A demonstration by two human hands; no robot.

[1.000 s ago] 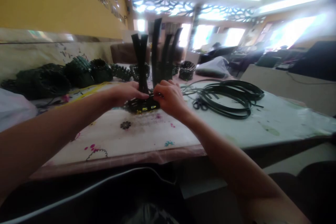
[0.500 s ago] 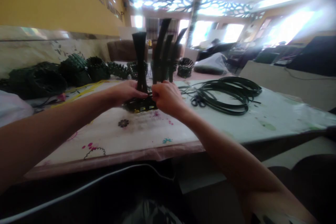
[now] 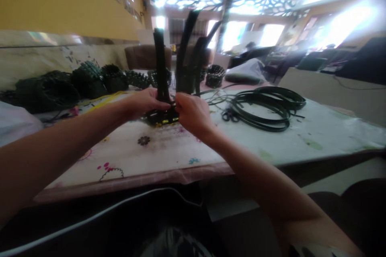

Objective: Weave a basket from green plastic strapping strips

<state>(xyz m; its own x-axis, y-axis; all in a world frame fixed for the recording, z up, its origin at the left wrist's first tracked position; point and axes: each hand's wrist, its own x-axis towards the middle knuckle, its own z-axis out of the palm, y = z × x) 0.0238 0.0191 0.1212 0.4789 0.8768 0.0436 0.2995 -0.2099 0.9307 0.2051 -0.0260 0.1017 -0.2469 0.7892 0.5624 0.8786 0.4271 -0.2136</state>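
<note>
A small, partly woven dark green basket (image 3: pixel 162 119) sits on the table, with yellow bits showing low on its near side. Tall flat strips (image 3: pixel 161 58) rise from it, and several more strips (image 3: pixel 187 44) stand to the right, some curving over. My left hand (image 3: pixel 147 103) is closed on the basket's left side, its thumb pressed along the upper edge at the foot of the strips. At the right side my right hand (image 3: pixel 194 111) is closed in a pinch on a dark strip at the weave; its fingertips are mostly hidden.
Coils of dark strip (image 3: pixel 265 108) lie to the right, with scissors (image 3: pixel 230 115) beside them. Finished-looking woven baskets (image 3: pixel 48 90) line the back left near yellow strips (image 3: pixel 102 102). A clear plastic bag (image 3: pixel 249 70) is behind. The table's front edge (image 3: pixel 144 176) runs before me.
The upright strips have shifted: the left bundle looks narrower and the right ones lean and overlap differently. Both hands keep their hold on the basket. The view has moved slightly.
</note>
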